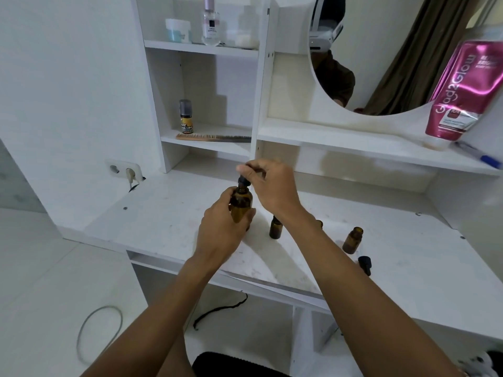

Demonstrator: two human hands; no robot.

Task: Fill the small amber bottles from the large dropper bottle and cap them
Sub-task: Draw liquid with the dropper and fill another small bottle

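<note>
- The left hand wraps the large bottle round its body, fingers closed on the glass; it seems held this way to steady the bottle upright, its base near the desk or on it, I cannot tell which.
- The right hand sits at 1 o'clock from the left, fingertips pinched on the black dropper cap at the bottle's neck; the grip from above suits either twisting the cap or drawing the dropper straight up; whether the cap is seated or already lifted is blurred.
- At 4 o'clock from the large bottle, partly behind the right wrist, stands a small bottle that looks capped; it is close, probably so the dropper has little way to travel.
- Further out at 4 o'clock an open bottle stands upright, mouth bare and ready to fill; between the two a third bottle peeps from behind the forearm, mostly hidden.
- A loose black cap lies on its side at 5 o'clock from the open bottle, just beside it; likely parked there for closing that bottle.
- Judged from this, filling is at an early or middle stage; at least one small bottle is uncapped.
</note>
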